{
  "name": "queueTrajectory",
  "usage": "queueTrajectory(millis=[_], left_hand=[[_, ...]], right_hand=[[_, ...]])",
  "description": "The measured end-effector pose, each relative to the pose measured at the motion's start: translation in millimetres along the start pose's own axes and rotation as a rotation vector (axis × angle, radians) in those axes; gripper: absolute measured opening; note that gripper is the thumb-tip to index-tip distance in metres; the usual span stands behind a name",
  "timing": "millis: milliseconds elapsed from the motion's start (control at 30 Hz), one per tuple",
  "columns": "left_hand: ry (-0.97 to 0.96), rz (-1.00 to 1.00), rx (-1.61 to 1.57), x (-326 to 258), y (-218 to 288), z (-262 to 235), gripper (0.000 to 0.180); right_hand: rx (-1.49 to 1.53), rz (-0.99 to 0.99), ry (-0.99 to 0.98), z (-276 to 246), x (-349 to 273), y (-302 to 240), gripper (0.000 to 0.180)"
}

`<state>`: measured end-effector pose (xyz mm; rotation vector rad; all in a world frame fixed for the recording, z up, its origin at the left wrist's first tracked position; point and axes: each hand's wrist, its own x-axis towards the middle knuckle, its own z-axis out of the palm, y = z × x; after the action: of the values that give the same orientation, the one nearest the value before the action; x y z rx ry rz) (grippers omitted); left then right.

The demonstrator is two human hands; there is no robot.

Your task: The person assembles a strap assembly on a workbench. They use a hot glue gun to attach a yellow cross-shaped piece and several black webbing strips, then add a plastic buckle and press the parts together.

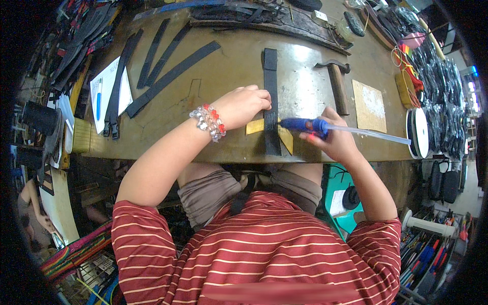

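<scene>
Fingers of the right hand [335,137] wrap around a blue glue gun [305,126], from whose rear a translucent glue stick [376,134] juts out to the right. Its nozzle points left, at or just beside a black strap [271,89]. The left hand [245,105] rests at the strap's left edge, fingers bent and close together; whether they pinch it or only press cannot be told. So the strap lies between both hands, flat, running away from the person, with a doubled layer at its far end and thin pale lines near the nozzle. Yellow material [255,126] shows on either side of it, in one piece or two, I cannot tell. Farther right on the brown table [234,63] are a hammer [338,89] and a cardboard piece [368,101] with a whitish patch. At left, more black straps [175,79] lie near a white paper [108,84] bearing a blue pen [98,101]; its writing is too small to read.
</scene>
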<state>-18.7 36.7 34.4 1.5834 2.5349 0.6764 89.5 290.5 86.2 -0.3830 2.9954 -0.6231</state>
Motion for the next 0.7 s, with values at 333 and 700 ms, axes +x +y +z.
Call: queueTrajectory(millis=[333,700], left_hand=[[0.012,-0.002,-0.019,0.2,-0.1,1.2,0.027],[0.006,0.007,0.034,1.1,2.2,0.1,0.026]], right_hand=[[-0.047,0.012,0.084,5.2,7.8,3.4,0.043],[-0.456,-0.224,-0.145,-23.2,-6.8,-62.4,0.032]])
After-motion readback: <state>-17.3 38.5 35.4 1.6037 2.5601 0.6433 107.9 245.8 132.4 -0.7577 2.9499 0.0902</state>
